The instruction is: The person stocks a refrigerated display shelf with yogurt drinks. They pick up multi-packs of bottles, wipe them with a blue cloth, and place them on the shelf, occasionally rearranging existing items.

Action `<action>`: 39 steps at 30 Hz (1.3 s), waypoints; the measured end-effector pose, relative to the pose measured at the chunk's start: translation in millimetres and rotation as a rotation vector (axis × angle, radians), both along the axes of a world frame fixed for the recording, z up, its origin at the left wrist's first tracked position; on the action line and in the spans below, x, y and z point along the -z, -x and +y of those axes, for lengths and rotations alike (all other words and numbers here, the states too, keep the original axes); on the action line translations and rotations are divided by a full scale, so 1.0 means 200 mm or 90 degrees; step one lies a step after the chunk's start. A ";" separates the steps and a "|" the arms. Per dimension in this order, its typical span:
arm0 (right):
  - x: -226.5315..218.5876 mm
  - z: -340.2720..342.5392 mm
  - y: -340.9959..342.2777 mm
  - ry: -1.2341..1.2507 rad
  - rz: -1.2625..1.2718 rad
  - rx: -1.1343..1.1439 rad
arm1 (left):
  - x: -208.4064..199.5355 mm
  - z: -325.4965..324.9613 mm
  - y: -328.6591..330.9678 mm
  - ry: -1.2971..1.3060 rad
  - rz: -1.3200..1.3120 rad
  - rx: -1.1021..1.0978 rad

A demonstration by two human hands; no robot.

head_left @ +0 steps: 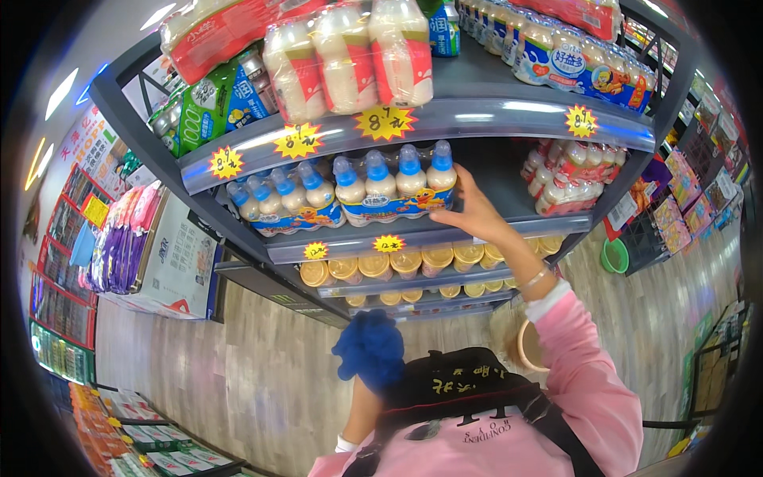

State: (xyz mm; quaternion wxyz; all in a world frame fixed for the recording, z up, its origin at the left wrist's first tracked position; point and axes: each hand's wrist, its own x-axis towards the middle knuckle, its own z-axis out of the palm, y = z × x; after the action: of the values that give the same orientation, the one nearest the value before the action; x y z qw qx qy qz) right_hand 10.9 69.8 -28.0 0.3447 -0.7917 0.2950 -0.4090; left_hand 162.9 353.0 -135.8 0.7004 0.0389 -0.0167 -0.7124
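Note:
My right hand (477, 208) reaches to the middle shelf. Its thumb lies at the front and its fingers at the side of a shrink-wrapped pack of blue-capped bottles (389, 199), gripping the right end. A similar pack (286, 208) stands just left of it on the same shelf. Low in front of my body, a bunched blue cloth (369, 347) covers my left hand; only the wrist and forearm (362, 413) show below it. The left fingers are hidden, but the cloth sits bundled at that hand.
Wrapped white bottles (346, 60) overhang the upper shelf edge (477, 118) above my right hand. Small pink-and-white bottles (572, 175) stand further right. Lidded cups (405, 262) line the shelf below. A boxed stack (179, 254) is at left, a green basket (613, 256) at right.

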 end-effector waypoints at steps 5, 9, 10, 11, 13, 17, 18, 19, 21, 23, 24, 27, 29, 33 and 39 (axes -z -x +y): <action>0.09 -0.09 -0.13 -0.088 -0.077 0.006 | -0.02 -0.01 0.02 0.001 -0.115 -0.028; 0.05 -0.01 -0.06 -0.017 0.005 0.080 | -0.02 -0.04 0.03 -0.013 -0.207 -0.038; 0.04 0.06 -0.03 0.040 -0.012 0.111 | -0.02 -0.03 0.03 -0.014 -0.243 -0.053; 0.03 0.13 0.00 0.098 -0.029 0.143 | -0.02 -0.04 0.04 -0.010 -0.299 -0.069; 0.07 0.31 0.09 0.039 -0.046 0.116 | -0.03 -0.05 0.04 0.023 -0.465 -0.130; 0.12 0.52 0.37 -0.273 0.132 -0.324 | 0.11 -0.17 0.02 -0.181 -0.684 -0.137; 0.06 0.54 0.43 -0.278 0.200 -0.355 | -0.20 -0.24 0.09 -0.333 -0.640 -0.050; 0.01 0.54 0.47 -0.297 0.169 -0.340 | -0.24 -0.29 0.08 -0.324 -0.555 0.004; -0.11 0.53 0.54 -0.328 0.104 -0.312 | -0.32 -0.31 0.08 -0.311 -0.445 0.077; -0.26 0.53 0.59 -0.286 0.083 -0.276 | -0.35 -0.32 0.09 -0.307 -0.353 0.080; -0.33 0.51 0.61 -0.259 0.068 -0.247 | -0.36 -0.33 0.10 -0.249 -0.359 0.064; -0.44 0.44 0.67 -0.278 -0.031 -0.326 | -0.48 -0.31 0.13 -0.212 -0.312 0.081; -0.60 0.45 0.64 -0.242 -0.011 -0.324 | -0.52 -0.26 0.15 -0.109 -0.526 -0.022; -0.86 0.45 0.51 -0.081 0.015 -0.264 | -0.50 -0.18 0.11 -0.075 -0.638 -0.114; -1.21 0.27 0.29 0.193 -0.102 -0.087 | -0.46 -0.14 0.05 -0.110 -0.510 -0.121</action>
State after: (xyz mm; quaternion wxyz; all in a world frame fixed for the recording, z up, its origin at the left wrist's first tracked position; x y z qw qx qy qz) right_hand -47.8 123.2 213.4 0.2707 -0.8177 0.1473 -0.4862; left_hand 153.1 325.5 -43.0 0.6953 0.3725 -0.2244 -0.5723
